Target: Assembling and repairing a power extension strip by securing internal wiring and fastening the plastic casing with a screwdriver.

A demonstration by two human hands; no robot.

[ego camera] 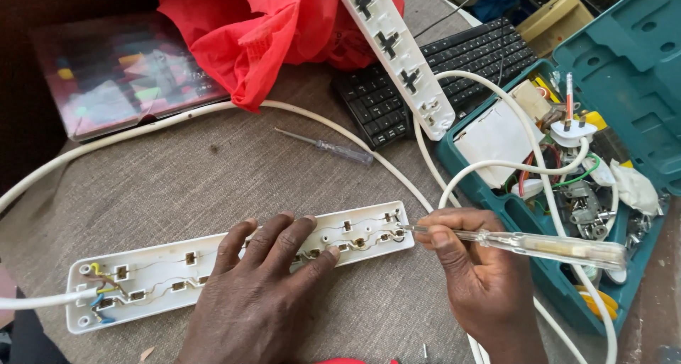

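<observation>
1. Presently, the left hand (266, 286) lies flat, fingers spread apart, pressing down on the opened power strip base (177, 272) resting on the grey cloth table (213, 180).
2. Right hand (475, 265) is clamped on a clear-handled tester screwdriver (525, 245); its tip meets the base's far-end contacts.
3. Count: two screwdrivers, the second screwdriver (330, 148) lying loose on the cloth; one strip cover (394, 48); one black keyboard (454, 73); one teal toolbox (603, 158); one red bag (269, 24).
</observation>
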